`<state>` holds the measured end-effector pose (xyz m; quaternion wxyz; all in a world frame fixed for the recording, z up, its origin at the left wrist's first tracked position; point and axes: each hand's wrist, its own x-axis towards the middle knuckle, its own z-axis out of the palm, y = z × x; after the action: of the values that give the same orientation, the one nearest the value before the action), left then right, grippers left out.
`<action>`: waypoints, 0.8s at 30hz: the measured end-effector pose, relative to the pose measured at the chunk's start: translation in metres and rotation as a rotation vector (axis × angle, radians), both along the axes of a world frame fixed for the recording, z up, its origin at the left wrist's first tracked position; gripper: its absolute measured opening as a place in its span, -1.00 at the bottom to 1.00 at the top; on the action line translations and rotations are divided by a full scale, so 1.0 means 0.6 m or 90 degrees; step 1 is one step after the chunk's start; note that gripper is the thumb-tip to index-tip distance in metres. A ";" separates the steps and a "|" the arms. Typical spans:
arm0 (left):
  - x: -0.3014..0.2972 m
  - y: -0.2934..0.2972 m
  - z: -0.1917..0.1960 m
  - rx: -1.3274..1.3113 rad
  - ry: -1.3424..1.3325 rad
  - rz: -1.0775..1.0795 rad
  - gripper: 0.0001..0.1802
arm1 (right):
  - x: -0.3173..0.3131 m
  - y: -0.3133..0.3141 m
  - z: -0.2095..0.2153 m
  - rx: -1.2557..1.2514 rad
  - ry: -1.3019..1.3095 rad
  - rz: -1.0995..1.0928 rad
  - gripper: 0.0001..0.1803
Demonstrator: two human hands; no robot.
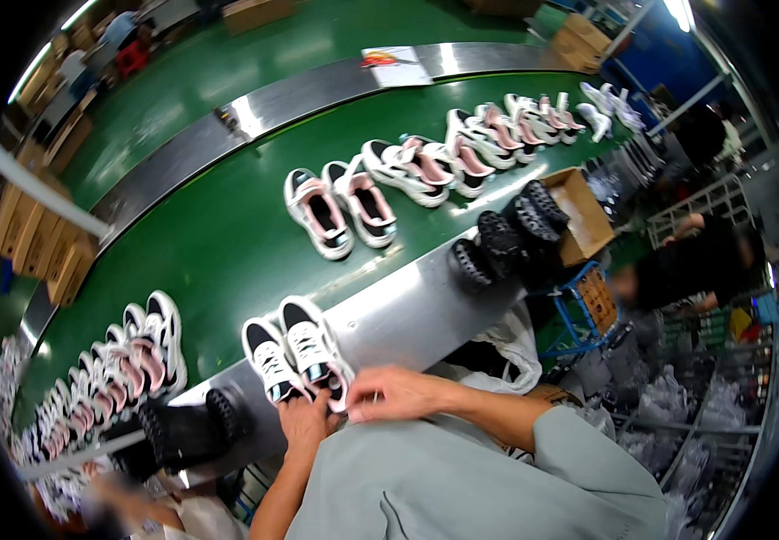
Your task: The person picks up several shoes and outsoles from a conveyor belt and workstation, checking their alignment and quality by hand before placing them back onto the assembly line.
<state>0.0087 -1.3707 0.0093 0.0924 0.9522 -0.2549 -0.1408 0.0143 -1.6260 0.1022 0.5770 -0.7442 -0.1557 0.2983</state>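
Observation:
A pair of white and black sneakers with pink lining lies on the metal ledge in front of me, toes pointing away. My left hand is at the heel of the left sneaker, its fingers closed on the heel end. My right hand is beside the heel of the right sneaker, fingers curled together; what they pinch, if anything, is hidden.
Beyond the ledge runs a green conveyor belt with several similar sneakers. More sneakers stand in a row at left. Black boots and an open cardboard box are at right. Other people work at both sides.

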 end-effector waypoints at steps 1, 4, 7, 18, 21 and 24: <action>0.012 -0.006 -0.013 -0.016 -0.030 -0.010 -0.63 | -0.009 -0.015 0.030 0.192 0.078 0.023 -0.64; 0.057 0.004 -0.042 -0.093 -0.101 -0.045 -0.70 | -0.024 -0.018 0.094 0.280 -0.200 0.078 -0.74; 0.141 0.047 -0.056 -0.163 -0.138 -0.049 -0.69 | -0.030 -0.028 0.119 0.252 -0.214 0.118 -0.82; 0.406 0.034 0.021 0.114 -0.136 0.073 -0.58 | -0.012 -0.065 0.124 0.369 -0.101 0.052 -0.82; 0.370 -0.117 0.008 -0.253 -0.082 -0.070 -0.47 | -0.005 -0.060 0.103 0.423 -0.153 0.103 -0.81; 0.369 -0.250 -0.004 -0.210 -0.100 -0.079 -0.29 | -0.003 -0.124 0.086 0.370 -0.066 0.196 -0.80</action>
<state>0.2298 -1.5209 0.0067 0.2180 0.9147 -0.3392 -0.0277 0.0125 -1.7004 0.1536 0.7046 -0.5304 -0.3742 0.2868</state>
